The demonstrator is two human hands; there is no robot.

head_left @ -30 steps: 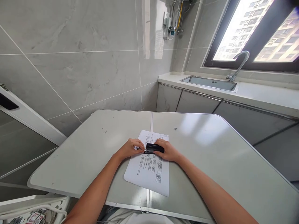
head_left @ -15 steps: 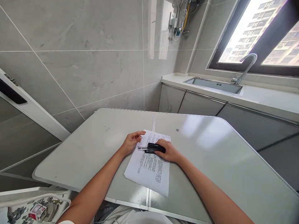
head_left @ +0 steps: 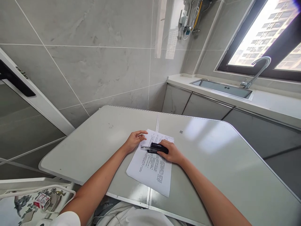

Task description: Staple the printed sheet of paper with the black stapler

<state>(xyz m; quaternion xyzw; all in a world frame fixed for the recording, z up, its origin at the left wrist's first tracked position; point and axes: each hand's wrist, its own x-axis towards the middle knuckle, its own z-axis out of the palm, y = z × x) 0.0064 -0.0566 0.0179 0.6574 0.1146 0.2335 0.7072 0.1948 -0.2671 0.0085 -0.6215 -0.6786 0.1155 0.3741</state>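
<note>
A printed sheet of paper [head_left: 151, 168] lies on the grey folding table [head_left: 94, 150]. A black stapler [head_left: 157, 147] rests on the paper's upper part, its metal strip poking out to the left. My right hand [head_left: 171, 153] is closed round the stapler's right end. My left hand [head_left: 135, 139] hovers just left of the stapler by the paper's top left corner, fingers loosely curled and apart, holding nothing.
A small staple-like piece [head_left: 181, 131] lies on the table beyond the paper. A counter with a sink [head_left: 221, 87] and tap [head_left: 258, 70] runs along the right under a window. Tiled wall behind. A basket of items [head_left: 39, 201] sits at lower left.
My left hand has let go of the stapler's left end and lifted away to the upper left. My right hand stays on the stapler. The view has shifted slightly left.
</note>
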